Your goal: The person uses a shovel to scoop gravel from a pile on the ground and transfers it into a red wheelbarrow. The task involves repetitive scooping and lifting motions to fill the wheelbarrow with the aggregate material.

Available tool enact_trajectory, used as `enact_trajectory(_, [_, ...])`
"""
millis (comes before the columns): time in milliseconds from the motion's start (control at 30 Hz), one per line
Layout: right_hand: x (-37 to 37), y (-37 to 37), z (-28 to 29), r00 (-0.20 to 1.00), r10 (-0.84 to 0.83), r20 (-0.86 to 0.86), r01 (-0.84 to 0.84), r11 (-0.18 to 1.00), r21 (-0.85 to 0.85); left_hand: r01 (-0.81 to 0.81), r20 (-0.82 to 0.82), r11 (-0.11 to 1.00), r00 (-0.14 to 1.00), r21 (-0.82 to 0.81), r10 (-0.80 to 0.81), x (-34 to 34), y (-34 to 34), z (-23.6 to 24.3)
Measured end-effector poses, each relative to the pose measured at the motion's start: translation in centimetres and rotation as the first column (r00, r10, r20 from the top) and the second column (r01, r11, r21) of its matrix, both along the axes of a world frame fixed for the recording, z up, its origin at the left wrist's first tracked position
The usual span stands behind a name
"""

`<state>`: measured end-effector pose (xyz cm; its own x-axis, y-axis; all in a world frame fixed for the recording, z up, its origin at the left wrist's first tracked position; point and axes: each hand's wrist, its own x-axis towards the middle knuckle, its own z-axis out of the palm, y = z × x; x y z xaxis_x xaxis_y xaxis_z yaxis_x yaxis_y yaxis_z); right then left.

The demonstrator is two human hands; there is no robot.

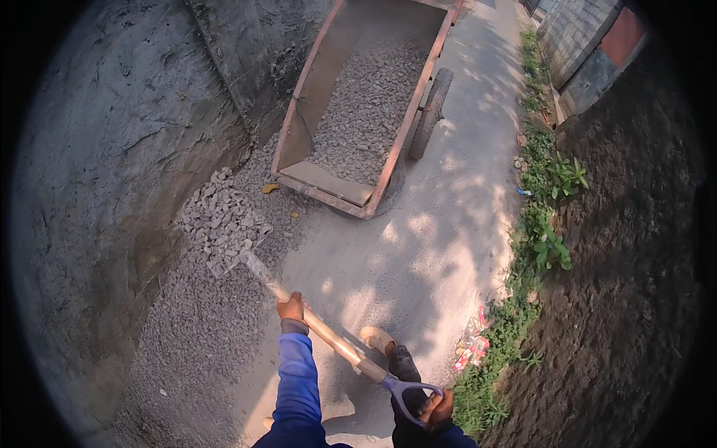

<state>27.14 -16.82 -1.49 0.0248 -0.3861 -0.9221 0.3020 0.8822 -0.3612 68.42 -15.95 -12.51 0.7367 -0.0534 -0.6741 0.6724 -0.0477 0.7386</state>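
A long shovel (328, 334) with a wooden shaft slants across the view from lower right to upper left. Low on the shaft, near the metal socket, my left hand (290, 307) is wrapped round it. My right hand (437, 408) grips the purple-grey D-shaped handle at the other end. A heap of crushed stone (224, 216) covers most of the blade, whose pale edges show at its near end. I cannot tell whether the blade is under the stones or lifted with them. Finer gravel (198, 328) spreads along the wall's foot.
An orange-rimmed cart bed (280, 145), partly filled with gravel (373, 104), stands ahead with a tyre (432, 113) on its right. A rough grey wall (112, 164) rises at left. Weeds (534, 224) and litter (472, 351) line the path's right edge beside a dark bank (620, 269).
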Motion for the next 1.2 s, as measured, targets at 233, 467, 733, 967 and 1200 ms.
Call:
enact_trajectory(233, [19.1, -15.3, 7.6, 0.892, -0.166, 0.421, 0.060, 0.965, 0.254, 0.272, 0.352, 0.647, 0.660, 0.712, -0.664, 17.6, -32.3, 10.7])
enact_trajectory(467, [13.4, -16.9, 5.3, 0.906, -0.119, 0.407, 0.067, 0.988, 0.140, 0.296, 0.465, 0.836, 0.722, 0.462, -0.513, 12.8, -29.5, 12.3])
enact_trajectory(733, [3.7, -14.0, 0.3, 0.832, 0.479, -0.279, -0.542, 0.809, -0.228, -0.195, 0.020, 0.975, 0.980, -0.101, 0.198, -1.1, 1.1, -4.4])
enact_trajectory(967, [16.7, -8.0, -15.1, 0.341, 0.816, -0.467, -0.934, 0.352, -0.065, -0.800, -0.253, 0.600, 0.574, 0.033, 0.779, -11.9, 23.4, -28.3])
enact_trajectory(1200, [8.3, 5.9, -30.0, 0.384, 0.617, 0.687, -0.848, 0.530, -0.002, -0.904, -0.416, 0.427, 0.393, -0.011, 0.820, -16.4, 41.2, -40.8])
